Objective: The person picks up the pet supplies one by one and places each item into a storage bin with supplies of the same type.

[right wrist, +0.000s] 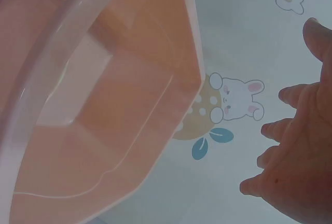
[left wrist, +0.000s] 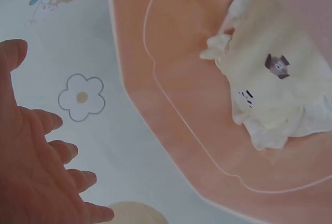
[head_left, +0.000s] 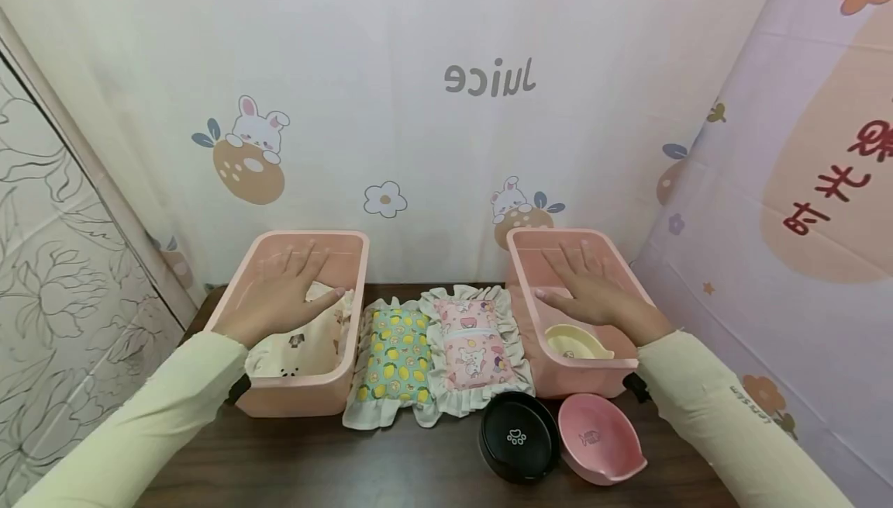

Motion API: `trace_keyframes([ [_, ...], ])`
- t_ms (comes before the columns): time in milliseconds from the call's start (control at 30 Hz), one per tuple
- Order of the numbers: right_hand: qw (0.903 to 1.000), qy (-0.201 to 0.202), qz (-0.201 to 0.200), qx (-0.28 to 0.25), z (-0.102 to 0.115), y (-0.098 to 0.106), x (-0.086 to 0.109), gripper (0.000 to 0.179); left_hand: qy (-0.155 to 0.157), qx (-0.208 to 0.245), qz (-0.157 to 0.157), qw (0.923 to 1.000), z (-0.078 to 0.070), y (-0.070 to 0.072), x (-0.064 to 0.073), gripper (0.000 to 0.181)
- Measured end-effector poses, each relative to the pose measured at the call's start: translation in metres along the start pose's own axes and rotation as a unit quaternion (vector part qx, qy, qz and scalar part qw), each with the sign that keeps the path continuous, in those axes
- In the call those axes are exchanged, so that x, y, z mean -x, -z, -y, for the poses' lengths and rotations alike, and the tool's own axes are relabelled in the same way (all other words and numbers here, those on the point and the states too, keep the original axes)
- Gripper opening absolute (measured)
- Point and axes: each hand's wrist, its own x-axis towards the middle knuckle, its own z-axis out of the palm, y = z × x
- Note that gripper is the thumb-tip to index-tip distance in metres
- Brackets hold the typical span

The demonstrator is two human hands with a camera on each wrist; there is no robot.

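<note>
My left hand point(head_left: 279, 298) is held over the left pink bin point(head_left: 296, 403), its fingers spread and nothing in them. Inside that bin lies a cream ruffled cushion point(left wrist: 280, 63) with a small dog print, partly hidden by the hand in the head view. Over the right pink bin point(head_left: 579, 380) my right hand point(head_left: 593, 295) is likewise spread and holds nothing. A pale yellow bowl point(head_left: 575, 341) sits in the near part of the right bin. Both wrist views show each hand above its bin's rim, apart from the contents.
Between the bins lie a green lemon-print cushion point(head_left: 399, 353) and a pink print cushion point(head_left: 476, 349), both ruffled. A black bowl point(head_left: 518, 442) and a pink bowl point(head_left: 600, 438) stand in front of the right bin on the dark wooden table point(head_left: 335, 461). A printed curtain point(head_left: 418, 120) hangs behind.
</note>
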Motion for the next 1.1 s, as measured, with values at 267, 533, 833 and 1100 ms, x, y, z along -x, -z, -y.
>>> trace_keyframes([
  [267, 0.9998, 0.018, -0.010, 0.008, 0.011, -0.005, -0.002, 0.079, 0.020, 0.032, 0.002, 0.9993, 0.029, 0.004, 0.028, 0.089],
  [533, 0.9955, 0.071, -0.035, 0.052, 0.021, -0.013, -0.006, 0.079, 0.041, 0.026, -0.008, 0.9988, 0.061, -0.005, 0.058, 0.090],
  [833, 0.9983, 0.056, 0.006, -0.012, 0.036, -0.039, -0.016, 0.078, 0.056, 0.028, -0.047, 0.9969, 0.091, -0.029, 0.087, 0.088],
  [1100, 0.9973, 0.067, 0.013, -0.028, 0.048, -0.059, -0.019, 0.075, 0.060, 0.032, -0.046, 0.9966, 0.103, -0.047, 0.106, 0.086],
])
